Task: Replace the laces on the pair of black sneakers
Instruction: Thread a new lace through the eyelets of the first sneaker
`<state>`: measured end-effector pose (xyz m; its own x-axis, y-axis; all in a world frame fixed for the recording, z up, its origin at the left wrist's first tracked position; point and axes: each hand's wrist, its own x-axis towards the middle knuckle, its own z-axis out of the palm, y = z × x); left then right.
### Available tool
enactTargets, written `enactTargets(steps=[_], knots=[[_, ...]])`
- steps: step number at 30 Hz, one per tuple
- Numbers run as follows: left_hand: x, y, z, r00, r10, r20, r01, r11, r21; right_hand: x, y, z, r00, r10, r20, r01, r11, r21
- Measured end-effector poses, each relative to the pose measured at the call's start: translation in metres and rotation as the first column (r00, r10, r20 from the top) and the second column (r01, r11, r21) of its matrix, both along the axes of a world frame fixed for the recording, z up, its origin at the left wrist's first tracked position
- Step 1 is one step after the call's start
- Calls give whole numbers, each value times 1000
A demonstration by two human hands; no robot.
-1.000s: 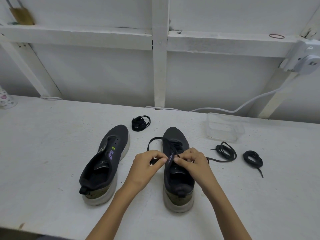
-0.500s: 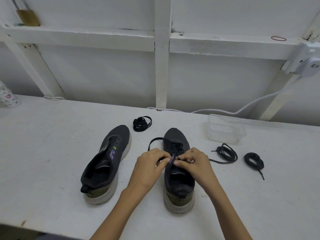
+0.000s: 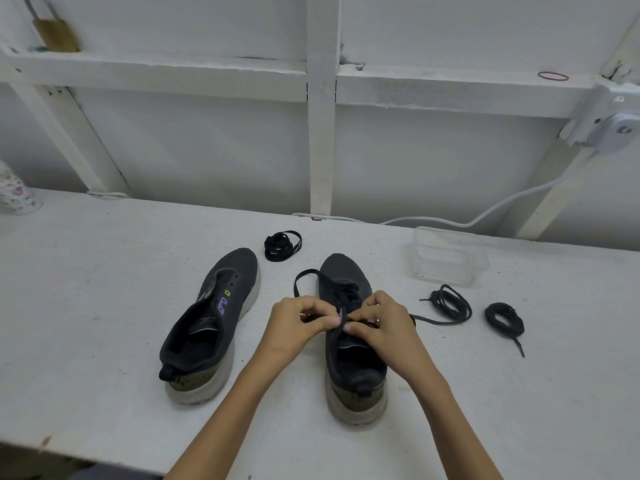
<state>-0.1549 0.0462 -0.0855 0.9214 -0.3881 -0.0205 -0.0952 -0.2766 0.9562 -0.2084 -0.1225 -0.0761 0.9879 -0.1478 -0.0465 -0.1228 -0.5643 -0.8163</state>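
Right sneaker (image 3: pixel 353 375), set on the white table (image 3: pixel 104 306) beside the unlaced left sneaker (image 3: pixel 214 327), is being threaded, its lace (image 3: pixel 304 277) pinched over the tongue by the curled fingers of the left hand (image 3: pixel 294 327) and the right hand (image 3: pixel 384 323). Next, the tip probably needs feeding through the following eyelet and drawing snug. Tip and eyelets are hidden beneath the fingers, so the hole reached cannot be told.

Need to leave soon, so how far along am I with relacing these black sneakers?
Done: both sneakers look stripped of old laces; a loose lace and another loose lace lie at the right.
In hand: left hand and right hand pinch a lace part-threaded through the right sneaker.
Left: finish its upper eyelets, then lace the bare left sneaker, probably with the coiled lace beyond it.
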Motion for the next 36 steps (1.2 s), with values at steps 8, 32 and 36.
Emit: enactTargets(steps=[8, 32, 36], knots=[[-13, -5, -7, 997, 47, 64, -46, 999, -24, -3, 1, -2, 999, 40, 36, -38, 997, -62], [-23, -29, -6, 934, 178, 308, -194, 981, 20, -1, -17, 10, 997, -60, 43, 33, 882, 470], [-22, -31, -9, 936, 174, 306, -191, 981, 25, 1, -16, 15, 997, -54, 50, 24, 879, 476]])
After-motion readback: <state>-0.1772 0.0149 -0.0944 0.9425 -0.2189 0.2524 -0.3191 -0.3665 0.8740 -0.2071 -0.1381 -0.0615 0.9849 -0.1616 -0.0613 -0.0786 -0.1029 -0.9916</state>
